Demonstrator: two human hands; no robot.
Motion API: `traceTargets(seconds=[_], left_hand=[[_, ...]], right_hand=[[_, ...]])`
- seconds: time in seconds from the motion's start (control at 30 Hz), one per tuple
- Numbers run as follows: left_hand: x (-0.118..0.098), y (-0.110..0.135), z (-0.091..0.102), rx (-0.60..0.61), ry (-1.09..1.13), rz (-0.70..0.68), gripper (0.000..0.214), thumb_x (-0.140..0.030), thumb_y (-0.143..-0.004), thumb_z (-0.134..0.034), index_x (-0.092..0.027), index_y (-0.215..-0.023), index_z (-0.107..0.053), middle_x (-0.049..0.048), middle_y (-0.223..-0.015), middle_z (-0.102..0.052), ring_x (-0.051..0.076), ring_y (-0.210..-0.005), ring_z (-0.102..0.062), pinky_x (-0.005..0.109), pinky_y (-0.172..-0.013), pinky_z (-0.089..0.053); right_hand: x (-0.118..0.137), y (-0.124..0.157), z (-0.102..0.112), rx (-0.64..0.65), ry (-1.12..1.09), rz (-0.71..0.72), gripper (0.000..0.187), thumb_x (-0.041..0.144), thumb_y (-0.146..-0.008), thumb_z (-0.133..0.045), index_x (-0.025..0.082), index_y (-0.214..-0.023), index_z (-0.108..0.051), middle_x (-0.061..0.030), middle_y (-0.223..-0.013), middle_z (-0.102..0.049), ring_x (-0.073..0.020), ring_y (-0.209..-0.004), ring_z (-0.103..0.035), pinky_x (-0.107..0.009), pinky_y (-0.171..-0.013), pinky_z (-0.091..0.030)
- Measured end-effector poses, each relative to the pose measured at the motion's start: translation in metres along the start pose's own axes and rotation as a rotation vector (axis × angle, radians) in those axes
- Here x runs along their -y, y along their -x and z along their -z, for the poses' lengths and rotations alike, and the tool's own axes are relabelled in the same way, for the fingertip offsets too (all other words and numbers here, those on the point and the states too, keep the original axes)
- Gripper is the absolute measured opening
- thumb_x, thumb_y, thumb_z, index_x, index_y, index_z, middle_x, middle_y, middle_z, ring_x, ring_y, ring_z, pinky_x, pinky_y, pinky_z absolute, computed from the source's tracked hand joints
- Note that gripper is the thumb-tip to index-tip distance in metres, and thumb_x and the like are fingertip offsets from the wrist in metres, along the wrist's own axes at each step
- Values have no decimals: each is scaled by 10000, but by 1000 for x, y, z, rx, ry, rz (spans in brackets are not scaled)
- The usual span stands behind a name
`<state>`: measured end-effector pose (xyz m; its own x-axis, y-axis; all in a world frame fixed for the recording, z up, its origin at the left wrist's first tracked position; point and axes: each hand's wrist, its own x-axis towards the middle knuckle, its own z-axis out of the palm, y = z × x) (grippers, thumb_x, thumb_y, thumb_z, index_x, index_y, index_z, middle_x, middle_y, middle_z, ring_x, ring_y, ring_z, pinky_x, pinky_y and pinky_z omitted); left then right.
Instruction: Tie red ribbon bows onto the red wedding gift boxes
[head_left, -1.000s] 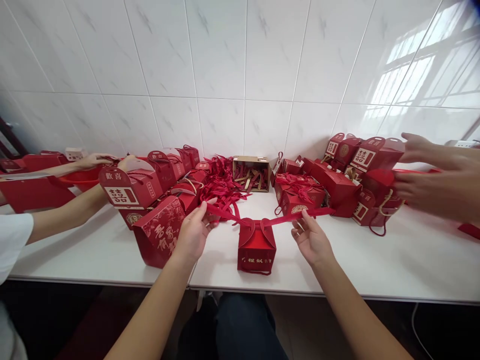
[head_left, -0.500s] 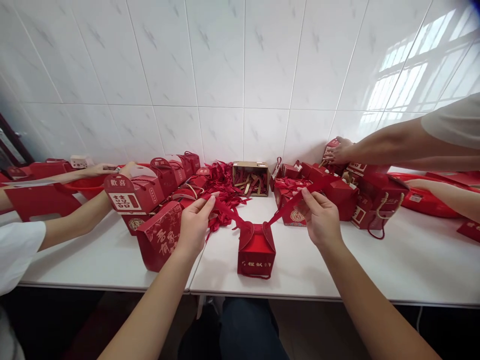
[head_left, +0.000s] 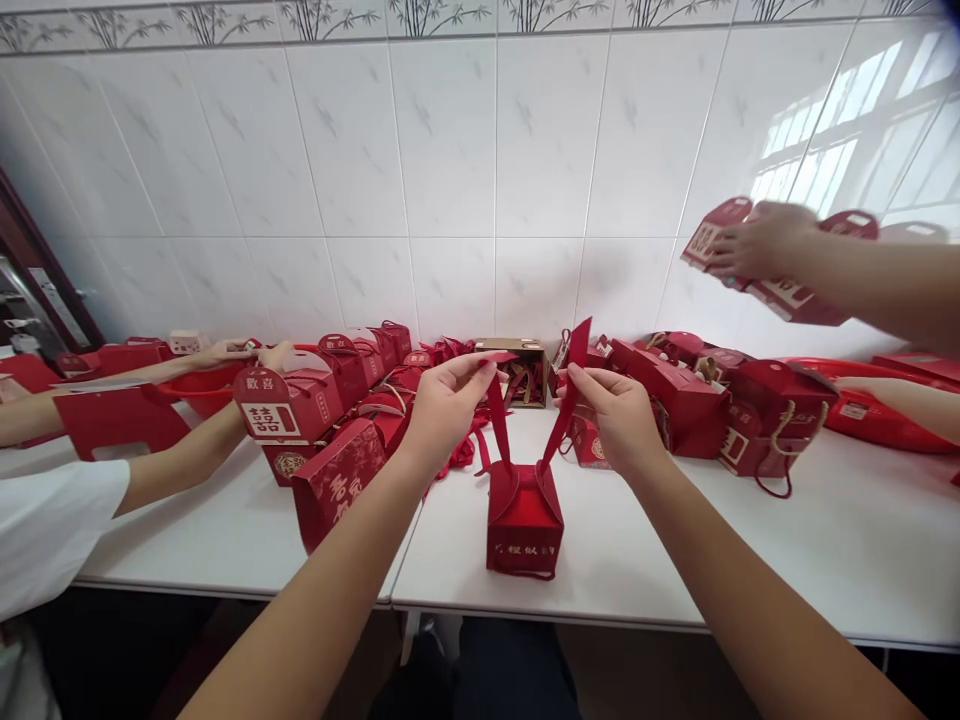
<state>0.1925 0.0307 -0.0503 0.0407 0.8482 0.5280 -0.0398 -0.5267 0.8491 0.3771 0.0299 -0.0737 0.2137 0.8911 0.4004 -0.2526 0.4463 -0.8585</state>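
A small red gift box [head_left: 523, 530] with gold characters stands upright near the table's front edge. A red ribbon [head_left: 556, 432] rises from its top in two ends. Above the box, my left hand [head_left: 454, 405] pinches the left end between thumb and fingers. My right hand [head_left: 615, 405] pinches the other end, whose tip sticks up past the fingers. Both ends slant slightly outward from the box top. Neither hand touches the box itself.
Red gift boxes [head_left: 281, 410] line the left, more red boxes [head_left: 776, 415] the right. An open carton [head_left: 517, 345] of ribbons stands by the wall. A co-worker's hand [head_left: 761, 245] holds boxes in the air at upper right; another co-worker's arms [head_left: 184, 435] reach in from the left.
My hands have come closer together and higher, lifting the ribbon ends more upright. The co-worker's hand at the right has raised boxes off the table. The view has tilted up.
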Motion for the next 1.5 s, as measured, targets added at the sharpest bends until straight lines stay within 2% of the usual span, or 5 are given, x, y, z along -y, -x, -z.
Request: traceTargets(seconds=[0.4, 0.73, 0.97, 1.3, 1.5], left_hand=[[3, 6, 0, 112, 17, 64, 330, -478, -833, -608, -169, -893, -710, 40, -743, -687, 179, -794, -635, 305, -815, -487], [-4, 9, -5, 350, -319, 6, 340, -407, -874, -525, -160, -659, -619, -14, -549, -537, 120, -541, -524, 239, -533, -390], [-1, 13, 1, 432, -279, 172, 224, -343, -838, -545, -156, -820, -666, -38, -530, -508, 93, -482, -459, 209, -453, -344], [11, 14, 11, 442, 40, 332, 382, -354, -784, -600, -177, -470, -475, -28, -514, -433, 101, -533, -424, 259, -576, -375], [6, 27, 10, 415, -296, 187, 342, -468, -829, -555, -164, -831, -713, 58, -825, -708, 219, -877, -636, 352, -832, -449]], right_hand=[[3, 0, -8, 49, -11, 35, 295, 432, -650, -791, 170, -762, -713, 5, -634, -638, -105, -532, -571, -252, -536, -496], [1, 18, -9, 417, 156, 69, 186, 352, -711, -733, 185, -792, -722, 8, -665, -604, -84, -546, -449, -233, -498, -348], [-8, 16, -3, 428, 221, 75, 324, 488, -839, -617, 188, -716, -623, 20, -621, -568, -69, -460, -402, -205, -405, -353], [-18, 11, 21, 452, 834, 1019, 206, 185, -930, -504, 246, -980, -694, -49, -953, -742, -238, -1057, -637, -417, -900, -508], [-23, 23, 19, 376, 756, 949, 203, 147, -895, -538, 234, -993, -693, -71, -1121, -696, -238, -1107, -606, -404, -942, -481]])
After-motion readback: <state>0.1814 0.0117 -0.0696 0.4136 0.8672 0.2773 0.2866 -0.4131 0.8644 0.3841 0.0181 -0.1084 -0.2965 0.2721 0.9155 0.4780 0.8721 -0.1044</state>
